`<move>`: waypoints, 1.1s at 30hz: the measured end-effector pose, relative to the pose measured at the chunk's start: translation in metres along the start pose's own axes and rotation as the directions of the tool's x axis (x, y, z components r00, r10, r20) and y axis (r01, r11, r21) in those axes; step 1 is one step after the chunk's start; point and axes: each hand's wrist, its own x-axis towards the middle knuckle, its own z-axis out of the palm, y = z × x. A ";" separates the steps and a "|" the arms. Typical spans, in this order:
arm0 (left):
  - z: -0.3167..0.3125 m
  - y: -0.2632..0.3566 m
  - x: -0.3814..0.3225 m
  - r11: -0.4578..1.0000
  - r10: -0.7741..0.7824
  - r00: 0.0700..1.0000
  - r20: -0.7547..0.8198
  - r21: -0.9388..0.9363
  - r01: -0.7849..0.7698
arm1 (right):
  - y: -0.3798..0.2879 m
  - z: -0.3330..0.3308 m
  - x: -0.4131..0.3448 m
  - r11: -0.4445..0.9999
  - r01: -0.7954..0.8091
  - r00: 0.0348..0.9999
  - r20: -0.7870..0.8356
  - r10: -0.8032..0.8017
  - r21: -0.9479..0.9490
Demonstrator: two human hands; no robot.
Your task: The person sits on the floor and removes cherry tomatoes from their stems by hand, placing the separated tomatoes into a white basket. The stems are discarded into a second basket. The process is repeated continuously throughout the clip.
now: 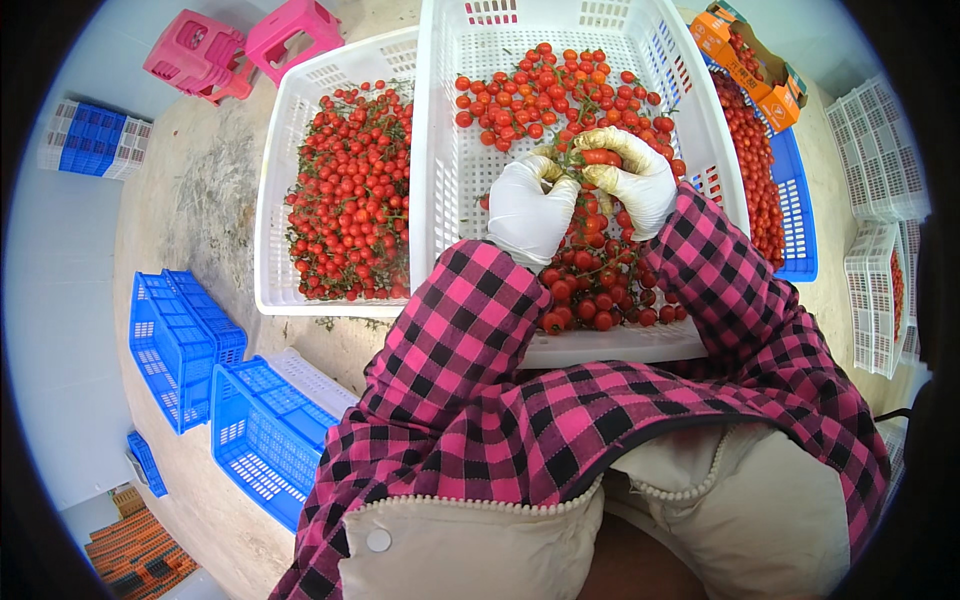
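Observation:
Both of my hands wear white gloves stained yellow-brown at the fingers, and they meet above a white perforated plastic crate. My left hand has its fingertips closed around a green tomato stem. Curled around red cherry tomatoes is my right hand, close beside the left fingertips. Some of what the fingers hold is hidden. Loose cherry tomatoes lie in the far part of the crate. More tomatoes on green stems are heaped at the near end, below my wrists.
Left stands another white crate full of tomatoes on stems. At right, a blue crate holds loose tomatoes, with an orange cardboard box at its far end. Blue crates and pink stools stand around the floor.

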 end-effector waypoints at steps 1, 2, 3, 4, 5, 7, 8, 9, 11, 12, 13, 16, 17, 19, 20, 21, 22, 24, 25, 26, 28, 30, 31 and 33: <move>0.000 -0.001 0.000 1.000 0.010 1.000 0.005 0.004 -0.010 | 0.001 0.002 0.000 0.999 -0.029 0.998 -0.055 0.027 -0.023; 0.000 -0.003 0.000 0.998 0.053 0.999 0.009 -0.016 -0.053 | 0.001 0.003 0.000 1.000 -0.018 0.995 -0.094 0.017 -0.013; -0.001 -0.005 0.001 0.990 0.063 0.998 -0.001 0.129 -0.063 | 0.003 0.005 0.002 0.989 0.095 0.986 -0.125 -0.109 -0.117; -0.002 -0.006 0.001 0.963 0.108 0.994 -0.006 0.247 -0.103 | 0.004 0.006 0.004 0.951 0.244 0.954 -0.128 -0.271 -0.191; -0.002 -0.008 0.002 0.921 0.153 0.988 -0.006 0.363 -0.141 | 0.005 0.006 0.007 0.911 0.308 0.928 -0.125 -0.351 -0.273; -0.001 -0.011 0.002 0.918 0.228 0.973 -0.045 0.342 -0.200 | 0.004 0.000 0.011 0.976 0.208 0.959 -0.184 -0.218 -0.072; -0.001 -0.012 0.002 0.920 0.241 0.969 -0.048 0.330 -0.213 | 0.002 -0.005 0.013 0.989 0.045 0.987 -0.162 -0.022 0.139; -0.001 -0.012 0.002 0.921 0.254 0.966 -0.050 0.317 -0.226 | 0.000 -0.011 0.013 0.934 -0.157 0.964 -0.157 0.216 0.321; -0.002 -0.009 0.003 0.935 0.230 0.973 -0.016 0.282 -0.217 | -0.004 -0.022 0.017 0.652 -0.356 0.888 0.024 0.460 0.670; -0.002 -0.007 0.003 0.980 0.166 0.986 0.000 0.116 -0.165 | -0.005 -0.026 0.016 0.593 -0.383 0.884 0.095 0.457 0.708; -0.002 -0.004 0.003 0.993 0.105 0.994 0.027 -0.052 -0.104 | -0.005 -0.030 0.016 0.531 -0.393 0.867 0.109 0.487 0.751; -0.010 0.006 0.002 0.887 -0.041 0.987 0.158 -0.450 0.109 | -0.006 -0.033 0.014 0.586 -0.368 0.927 0.236 0.291 0.722; -0.011 0.008 0.002 0.808 -0.072 0.979 0.192 -0.564 0.170 | -0.006 -0.034 0.014 0.585 -0.346 0.931 0.191 0.311 0.733; -0.013 0.012 0.002 0.736 -0.068 0.974 0.218 -0.648 0.196 | -0.007 -0.035 0.016 0.567 -0.314 0.943 0.177 0.283 0.762; -0.015 0.013 0.003 0.698 -0.075 0.969 0.233 -0.682 0.218 | -0.010 -0.036 0.016 0.569 -0.301 0.933 0.115 0.340 0.765; -0.018 0.014 0.003 0.658 -0.081 0.965 0.248 -0.714 0.239 | -0.013 -0.040 0.016 0.605 -0.323 0.940 0.171 0.296 0.728; -0.022 0.014 0.004 0.693 -0.078 0.959 0.271 -0.677 0.248 | -0.019 -0.045 0.017 0.641 -0.325 0.942 0.181 0.281 0.696; -0.025 0.014 0.004 0.611 -0.051 0.944 0.326 -0.738 0.287 | -0.030 -0.063 0.016 0.755 -0.251 0.966 0.101 0.239 0.606; -0.025 0.014 0.004 0.581 -0.075 0.936 0.345 -0.747 0.322 | -0.039 -0.078 0.014 0.839 -0.156 0.987 0.040 0.159 0.521; -0.026 0.013 0.004 0.546 -0.029 0.927 0.374 -0.771 0.328 | -0.047 -0.095 0.010 0.938 -0.026 0.990 -0.122 0.072 0.346; -0.026 0.012 0.004 0.510 0.010 0.911 0.413 -0.785 0.351 | -0.055 -0.134 0.004 0.997 0.068 0.928 -0.364 -0.073 -0.026; -0.024 0.011 0.003 0.509 -0.052 0.920 0.388 -0.783 0.358 | -0.051 -0.182 0.006 0.971 -0.055 0.841 -0.535 -0.080 -0.232; -0.023 0.010 0.002 0.508 -0.072 0.926 0.372 -0.785 0.355 | -0.045 -0.208 0.010 0.938 -0.138 0.785 -0.613 -0.093 -0.318; -0.023 0.011 0.003 0.517 -0.076 0.923 0.378 -0.777 0.360 | -0.033 -0.257 0.008 0.818 -0.376 0.704 -0.708 -0.054 -0.435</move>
